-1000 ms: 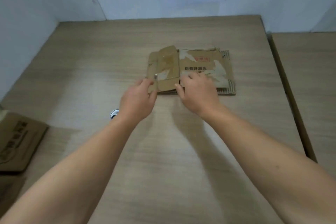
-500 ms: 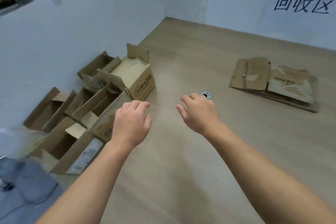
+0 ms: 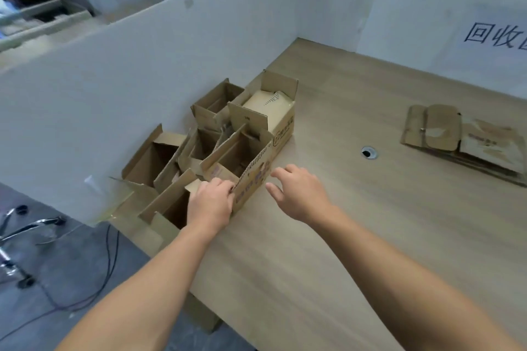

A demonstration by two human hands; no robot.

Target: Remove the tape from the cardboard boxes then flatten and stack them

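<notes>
My left hand [image 3: 211,204] has its fingers curled over the near top corner of an open box [image 3: 258,177], gripping the edge. My right hand [image 3: 299,194] hovers just beside that box's printed side, fingers spread and holding nothing; it may be brushing the cardboard, I can't quite tell. The box stands at the left edge of the table [image 3: 313,251], among other open boxes [image 3: 159,159] against the white partition [image 3: 128,80]. The flattened stack [image 3: 470,145] lies well apart, to the right.

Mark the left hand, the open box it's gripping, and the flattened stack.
left hand [image 3: 211,204], head view, back of the hand.
open box [image 3: 253,182], head view, printed near side wall.
flattened stack [image 3: 487,148], head view, top printed panel.
</notes>
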